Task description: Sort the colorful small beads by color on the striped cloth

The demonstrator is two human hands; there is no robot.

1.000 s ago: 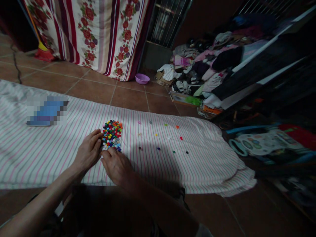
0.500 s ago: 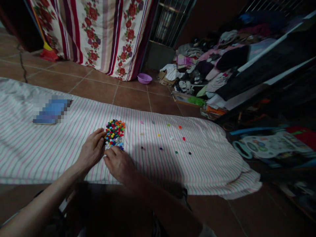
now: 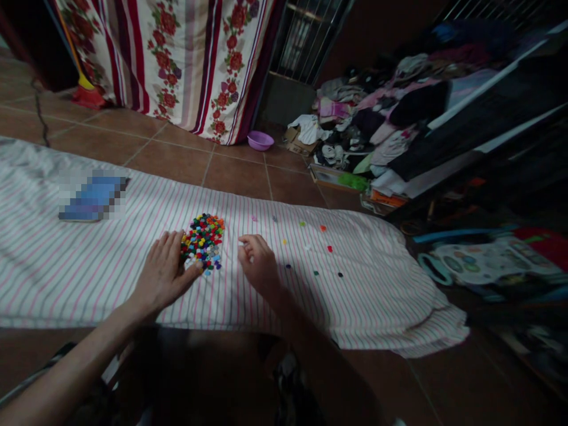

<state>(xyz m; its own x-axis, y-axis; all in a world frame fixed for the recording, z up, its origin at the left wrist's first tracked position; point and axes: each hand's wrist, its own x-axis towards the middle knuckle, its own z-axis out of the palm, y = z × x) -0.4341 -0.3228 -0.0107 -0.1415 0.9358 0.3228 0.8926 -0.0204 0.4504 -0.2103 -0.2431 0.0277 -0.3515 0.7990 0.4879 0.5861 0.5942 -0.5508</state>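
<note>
The small multicoloured pieces [image 3: 206, 236] lie heaped on the striped cloth [image 3: 133, 236], right of the left hand [image 3: 162, 269], whose open grip touches the heap's left and near edges, clasping nothing visible. Light, low pressure there should gather the edge without scattering it. The right hand [image 3: 260, 266] has its fingers curled, nearly closed, between the heap and the spaced single pieces [image 3: 329, 249]; whether it holds one cannot be told. Its wrist is best lifted clear of the dark blue piece [image 3: 288, 266] just beside it.

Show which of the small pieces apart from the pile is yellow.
The small piece between the right hand and the white piece; no other visible outside the pile is yellow.
</note>
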